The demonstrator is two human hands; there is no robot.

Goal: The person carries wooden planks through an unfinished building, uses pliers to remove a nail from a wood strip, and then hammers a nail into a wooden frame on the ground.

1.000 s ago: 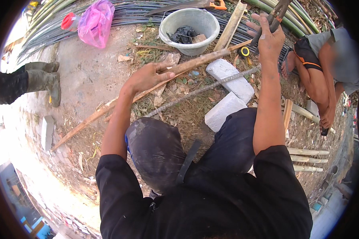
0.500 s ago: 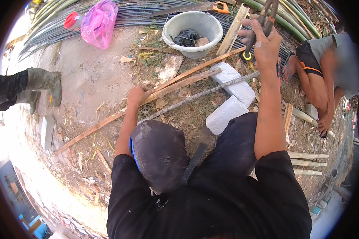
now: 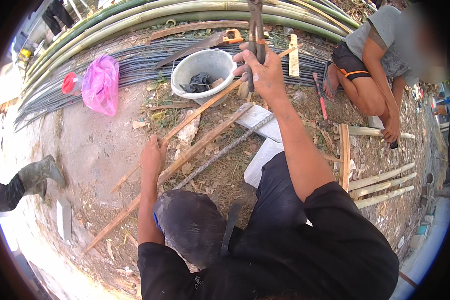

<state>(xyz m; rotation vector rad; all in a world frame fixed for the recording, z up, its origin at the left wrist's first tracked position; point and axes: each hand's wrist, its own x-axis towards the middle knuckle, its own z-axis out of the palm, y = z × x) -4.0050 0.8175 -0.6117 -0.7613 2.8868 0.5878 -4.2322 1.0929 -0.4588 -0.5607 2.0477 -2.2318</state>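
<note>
My left hand (image 3: pixel 153 156) is closed around a thin wooden strip (image 3: pixel 192 116), which slants from lower left to upper right. My right hand (image 3: pixel 266 75) grips a dark, two-armed metal tool like pincers (image 3: pixel 256 30), held upright with its top at the picture's edge. The strip also passes at my right hand; whether those fingers hold it too, I cannot tell. Under it, a thicker wooden batten (image 3: pixel 205 143) lies slanting on the ground, its upper end by a white block (image 3: pixel 259 121). Beside the batten runs a ribbed steel bar (image 3: pixel 225 150). A second white block (image 3: pixel 261 162) is at my knee.
Beyond my hands stand a grey bucket (image 3: pixel 177 80) holding black plastic, a handsaw (image 3: pixel 195 49), steel rods (image 3: pixel 140 62) and bamboo poles (image 3: pixel 150 17). A pink bag (image 3: pixel 100 85) lies left. At right, a person (image 3: pixel 365 75) crouches near a red-handled tool (image 3: pixel 320 97) and wooden stakes (image 3: pixel 382 185).
My left hand has lifted the thin strip away from the batten, which stays on the ground. The view has shifted, with my right hand and the pincer-like tool now further left in it.
</note>
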